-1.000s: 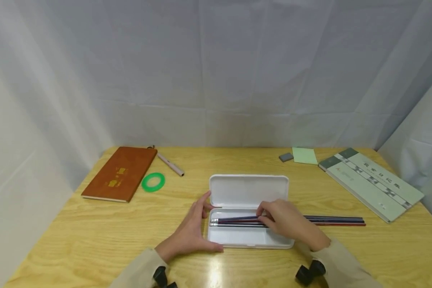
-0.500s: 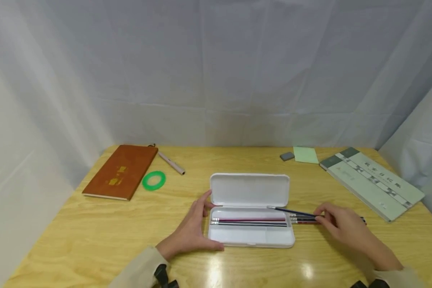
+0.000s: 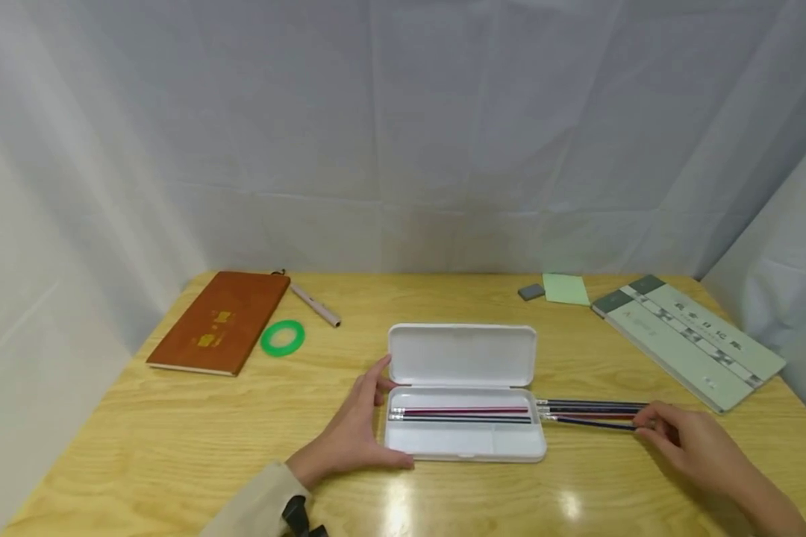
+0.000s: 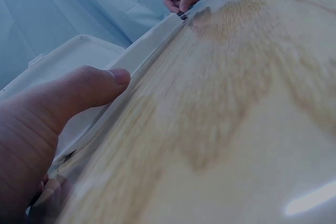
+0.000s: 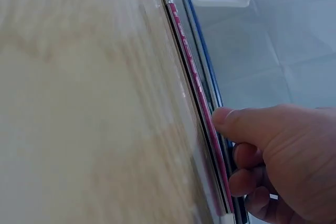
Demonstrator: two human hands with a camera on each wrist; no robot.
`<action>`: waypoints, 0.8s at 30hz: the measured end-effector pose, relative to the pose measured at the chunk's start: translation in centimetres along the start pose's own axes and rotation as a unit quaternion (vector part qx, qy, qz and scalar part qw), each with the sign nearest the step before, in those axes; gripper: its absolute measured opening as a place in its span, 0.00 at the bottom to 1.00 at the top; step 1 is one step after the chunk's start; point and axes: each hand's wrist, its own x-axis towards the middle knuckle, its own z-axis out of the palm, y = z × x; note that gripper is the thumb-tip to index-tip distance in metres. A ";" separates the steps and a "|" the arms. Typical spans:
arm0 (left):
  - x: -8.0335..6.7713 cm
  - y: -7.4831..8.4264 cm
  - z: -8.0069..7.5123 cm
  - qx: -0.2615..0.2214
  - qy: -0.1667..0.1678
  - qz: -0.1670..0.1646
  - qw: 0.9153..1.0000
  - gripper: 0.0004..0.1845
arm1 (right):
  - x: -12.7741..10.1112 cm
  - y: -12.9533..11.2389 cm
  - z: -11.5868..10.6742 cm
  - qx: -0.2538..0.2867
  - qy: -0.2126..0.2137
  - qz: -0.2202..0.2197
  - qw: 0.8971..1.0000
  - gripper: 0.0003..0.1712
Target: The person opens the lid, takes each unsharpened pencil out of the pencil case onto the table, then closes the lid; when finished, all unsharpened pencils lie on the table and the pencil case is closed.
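A white pencil case (image 3: 463, 447) lies with its lid raised in the head view. Inside it are a pink pencil (image 3: 470, 410) and a dark pencil (image 3: 470, 419), eraser ends to the left. My left hand (image 3: 349, 432) holds the case's left end, thumb along the front edge and fingers at the hinge side. Right of the case, my right hand (image 3: 692, 440) pinches the far end of a dark blue pencil (image 3: 594, 424), which slants in front of several other pencils (image 3: 591, 406). In the right wrist view, my thumb (image 5: 241, 121) overlaps these pencils and the fingers curl beneath.
A brown notebook (image 3: 222, 321), a pale pen (image 3: 316, 305) and a green tape ring (image 3: 266, 340) lie at the left. Back right hold a grey eraser (image 3: 531, 291), green sticky notes (image 3: 566, 289) and a light green book (image 3: 692, 343). A pale curtain (image 3: 457, 149) stands behind the table.
My right hand has drawn a dark blue pencil out of the case and moved right with it, lowering it to the front of the pencils there. My left hand stays on the case.
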 end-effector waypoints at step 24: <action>0.0 0.0 0.1 0.000 0.004 0.008 1.000 0.74 | 1.4 -0.8 1.2 -0.012 0.013 -0.006 1.000 0.18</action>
